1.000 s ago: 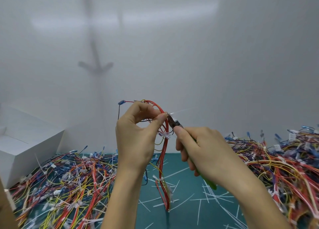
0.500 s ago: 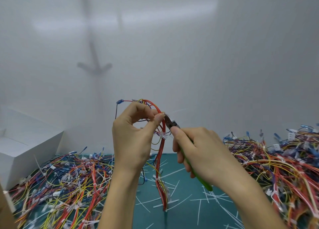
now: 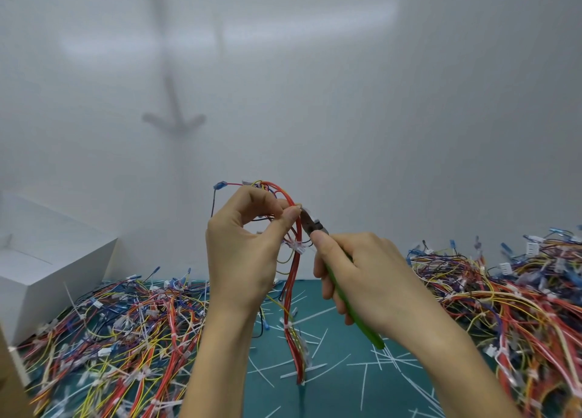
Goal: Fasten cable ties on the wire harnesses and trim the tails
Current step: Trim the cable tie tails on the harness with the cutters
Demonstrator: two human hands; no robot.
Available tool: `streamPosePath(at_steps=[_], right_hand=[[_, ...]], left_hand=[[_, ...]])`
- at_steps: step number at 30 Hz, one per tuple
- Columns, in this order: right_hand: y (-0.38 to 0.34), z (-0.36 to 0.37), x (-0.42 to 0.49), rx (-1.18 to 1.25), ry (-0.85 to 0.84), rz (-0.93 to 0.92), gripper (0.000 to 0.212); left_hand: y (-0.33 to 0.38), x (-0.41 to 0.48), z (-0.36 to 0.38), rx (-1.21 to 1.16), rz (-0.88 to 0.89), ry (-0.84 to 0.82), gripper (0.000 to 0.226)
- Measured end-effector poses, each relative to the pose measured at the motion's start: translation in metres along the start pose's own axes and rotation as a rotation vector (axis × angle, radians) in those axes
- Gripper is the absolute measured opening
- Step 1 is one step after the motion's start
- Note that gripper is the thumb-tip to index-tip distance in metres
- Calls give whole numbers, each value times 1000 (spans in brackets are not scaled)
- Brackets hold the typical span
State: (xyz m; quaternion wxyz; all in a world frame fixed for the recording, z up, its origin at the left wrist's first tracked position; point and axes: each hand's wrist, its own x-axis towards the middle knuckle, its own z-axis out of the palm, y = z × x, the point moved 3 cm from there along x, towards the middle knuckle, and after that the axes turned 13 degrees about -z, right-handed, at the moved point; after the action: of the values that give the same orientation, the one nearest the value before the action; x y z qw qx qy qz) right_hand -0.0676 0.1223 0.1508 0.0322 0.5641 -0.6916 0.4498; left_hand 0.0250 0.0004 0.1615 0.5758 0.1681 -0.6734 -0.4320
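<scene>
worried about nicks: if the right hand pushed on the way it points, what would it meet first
Probably the fingertips of the left hand, pinching the red harness; cutters nearly touch them, depth unclear.

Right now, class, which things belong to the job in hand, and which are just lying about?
In hand: left hand, red wire harness, cable tie, right hand, green-handled cutters.
Lying about: left harness pile, right harness pile, trimmed tails, white box.
</scene>
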Motion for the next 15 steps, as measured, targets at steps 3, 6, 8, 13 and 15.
streamPosePath(at_steps=[3, 6, 8, 13, 15], right_hand=[[4, 0, 1, 115, 56, 38, 52], [8, -7, 2, 182, 232, 58, 49], [11, -15, 2, 187, 348, 52, 47], [6, -29, -4, 244, 432, -20, 35], [4, -29, -5, 192, 425, -22, 21]], left_hand=[[-1, 0, -1, -3, -18, -2, 19], [-4, 2, -2, -61, -78, -22, 20], [-6, 3, -3, -86, -114, -35, 20], [-9, 2, -1, -16, -151, -49, 16], [-10, 2, 0, 19, -155, -45, 13]])
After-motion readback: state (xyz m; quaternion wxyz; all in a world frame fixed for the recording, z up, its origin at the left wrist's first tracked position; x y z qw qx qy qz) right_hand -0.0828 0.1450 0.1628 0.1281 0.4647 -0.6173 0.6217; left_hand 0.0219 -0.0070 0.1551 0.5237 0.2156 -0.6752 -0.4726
